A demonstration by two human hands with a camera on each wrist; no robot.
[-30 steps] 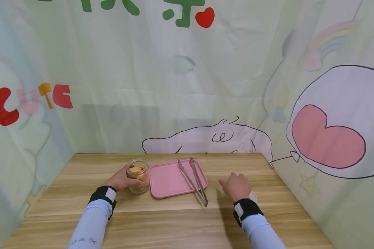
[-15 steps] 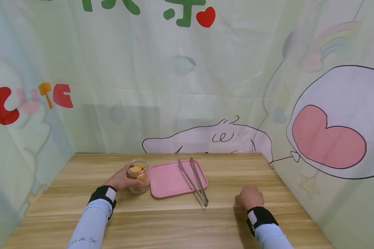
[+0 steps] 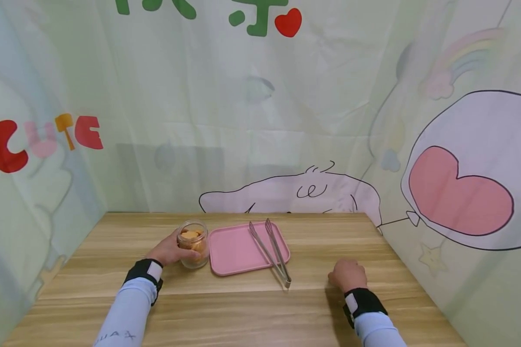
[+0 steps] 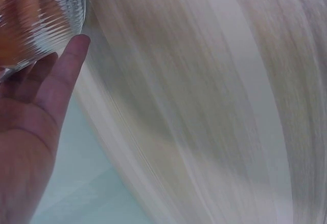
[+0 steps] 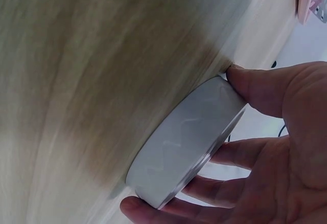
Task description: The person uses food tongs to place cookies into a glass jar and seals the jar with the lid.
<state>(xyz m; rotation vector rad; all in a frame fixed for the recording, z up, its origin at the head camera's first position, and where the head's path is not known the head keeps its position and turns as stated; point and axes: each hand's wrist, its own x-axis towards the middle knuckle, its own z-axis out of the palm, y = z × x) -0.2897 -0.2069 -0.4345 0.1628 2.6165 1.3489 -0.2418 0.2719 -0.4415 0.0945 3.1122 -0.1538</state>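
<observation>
My left hand (image 3: pixel 170 248) grips a clear glass jar (image 3: pixel 198 258) on the wooden table, thumb across its near side. Orange-yellow round pieces (image 3: pixel 192 235), perhaps biscuits, fill much of the jar, and its mouth is uncovered. The left wrist view shows the ribbed glass (image 4: pixel 48 22) above the fingers. On the right, my right hand (image 3: pixel 349 274) is low over the table. In the right wrist view its thumb and fingers hold a round white lid (image 5: pixel 184 137) by the edge, at or close to the tabletop. The head view does not show this lid, which the hand covers.
Between the hands lies a pink tray (image 3: pixel 236 248), its left edge close to the jar. Metal tongs (image 3: pixel 271 255) lie across its right side, their joined end past the near rim onto the table (image 3: pixel 243 313). A printed curtain (image 3: pixel 178 120) stands behind.
The right hand has moved right and slightly nearer, over the white lid that showed beside its wrist, and now holds it. The left hand, jar, tray and tongs stay put.
</observation>
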